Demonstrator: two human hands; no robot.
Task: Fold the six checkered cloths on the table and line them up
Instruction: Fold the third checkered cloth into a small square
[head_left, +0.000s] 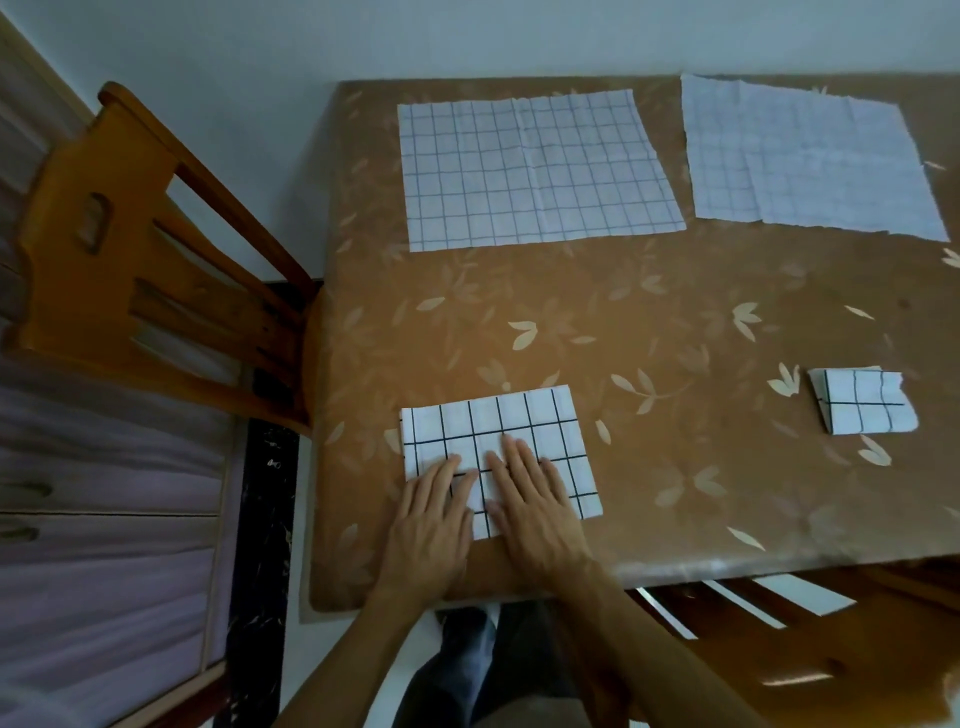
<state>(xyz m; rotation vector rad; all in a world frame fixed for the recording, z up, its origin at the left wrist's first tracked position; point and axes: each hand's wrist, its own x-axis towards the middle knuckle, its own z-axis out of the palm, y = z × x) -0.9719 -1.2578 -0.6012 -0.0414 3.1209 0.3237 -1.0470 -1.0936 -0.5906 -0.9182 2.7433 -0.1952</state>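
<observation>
A half-folded checkered cloth (498, 431) lies near the table's front left corner. My left hand (434, 512) and my right hand (535, 499) rest flat on its near part, palms down, fingers spread. A small fully folded cloth (862, 402) sits at the right side of the table. At the back middle an unfolded checkered cloth (535, 169) is spread flat. To its right, at the back right, overlapping unfolded cloths (810, 161) lie spread out.
The table (675, 322) carries a brown leaf-patterned cover. A wooden chair (135, 249) stands at its left side, and another wooden chair (810, 654) is at the front right. My legs show below the table's front edge.
</observation>
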